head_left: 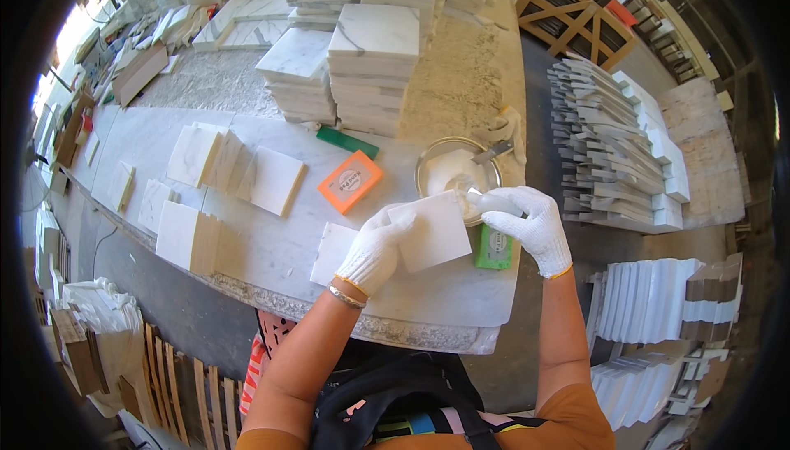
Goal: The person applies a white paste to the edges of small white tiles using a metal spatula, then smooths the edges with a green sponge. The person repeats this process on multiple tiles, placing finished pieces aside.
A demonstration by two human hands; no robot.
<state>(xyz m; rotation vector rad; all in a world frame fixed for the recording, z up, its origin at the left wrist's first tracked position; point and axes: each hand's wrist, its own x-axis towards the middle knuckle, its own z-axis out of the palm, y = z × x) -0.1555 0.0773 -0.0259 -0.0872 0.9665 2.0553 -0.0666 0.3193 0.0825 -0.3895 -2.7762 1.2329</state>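
Observation:
My left hand [374, 246], in a white knit glove, grips a square white marble tile [438, 238] by its left edge, tilted above the slab table. Its fingers are closed on the tile. My right hand [535, 228], also gloved, is closed round a small pale tool [494, 204] whose tip is near the tile's upper right corner; its exact kind is unclear. Just beyond stands a round metal bowl [421, 172] of white paste or powder, with a putty knife [494, 151] resting on its rim. Another white tile [331, 251] lies partly under my left hand.
A green hand pad [494, 251] sits below the bowl, an orange hand pad [351, 182] to its left, a green bar [347, 142] behind. Marble tiles [188, 236] stand at left; tall tile stacks [374, 71] rise behind. The table's right edge is close to my right hand.

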